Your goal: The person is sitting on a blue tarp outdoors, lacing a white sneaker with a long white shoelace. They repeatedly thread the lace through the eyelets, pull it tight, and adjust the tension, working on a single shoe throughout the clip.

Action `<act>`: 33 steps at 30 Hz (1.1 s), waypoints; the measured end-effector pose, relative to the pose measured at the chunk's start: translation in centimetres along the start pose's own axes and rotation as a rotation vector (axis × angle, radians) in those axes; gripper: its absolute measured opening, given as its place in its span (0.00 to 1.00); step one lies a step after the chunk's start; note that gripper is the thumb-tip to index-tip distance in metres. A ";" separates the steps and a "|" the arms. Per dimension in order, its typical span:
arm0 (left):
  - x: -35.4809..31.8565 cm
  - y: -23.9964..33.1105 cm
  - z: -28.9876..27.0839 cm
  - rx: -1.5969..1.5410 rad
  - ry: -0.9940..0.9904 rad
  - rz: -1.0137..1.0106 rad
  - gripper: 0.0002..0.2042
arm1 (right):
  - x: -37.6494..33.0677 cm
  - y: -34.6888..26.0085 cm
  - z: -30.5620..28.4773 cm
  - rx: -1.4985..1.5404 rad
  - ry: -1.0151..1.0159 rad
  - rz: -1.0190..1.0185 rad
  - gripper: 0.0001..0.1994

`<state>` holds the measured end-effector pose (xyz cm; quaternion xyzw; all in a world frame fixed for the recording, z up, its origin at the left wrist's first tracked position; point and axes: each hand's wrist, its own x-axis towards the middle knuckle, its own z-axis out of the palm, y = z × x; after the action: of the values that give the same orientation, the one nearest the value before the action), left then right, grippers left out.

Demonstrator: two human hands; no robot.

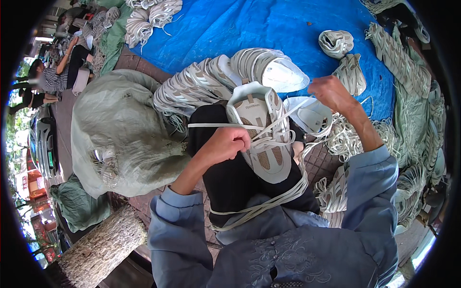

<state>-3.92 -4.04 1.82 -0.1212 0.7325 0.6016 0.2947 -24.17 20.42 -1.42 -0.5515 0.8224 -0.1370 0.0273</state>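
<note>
Left hand [225, 144] fisted on white lace [211, 126] beside one shoe upper [261, 134], right hand [329, 91] pinching lace end above-right, grey-green sack [120, 129] left of it.

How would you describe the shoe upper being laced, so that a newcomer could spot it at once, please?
Start at the blue tarp and come down to the person's black-clad lap. The shoe upper lies there, between the left hand and the raised right hand. Unlike the stacked uppers behind, it alone has flat white lace pulled through it.
</note>
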 end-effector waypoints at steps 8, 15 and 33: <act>-0.4 -0.6 3.6 0.874 0.485 0.440 0.05 | -0.3 -1.0 -0.2 0.112 -0.030 0.001 0.07; -0.1 -0.6 3.2 1.162 0.483 0.511 0.07 | 0.9 -1.3 -0.6 -0.209 0.111 -0.145 0.04; 2.0 -0.2 2.4 1.269 0.561 0.566 0.05 | -2.1 -10.6 2.6 0.427 0.017 0.034 0.08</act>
<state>-4.73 -1.46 0.23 0.1162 0.9897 0.0628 -0.0557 -13.30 18.07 -1.46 -0.5182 0.7840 -0.3122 0.1390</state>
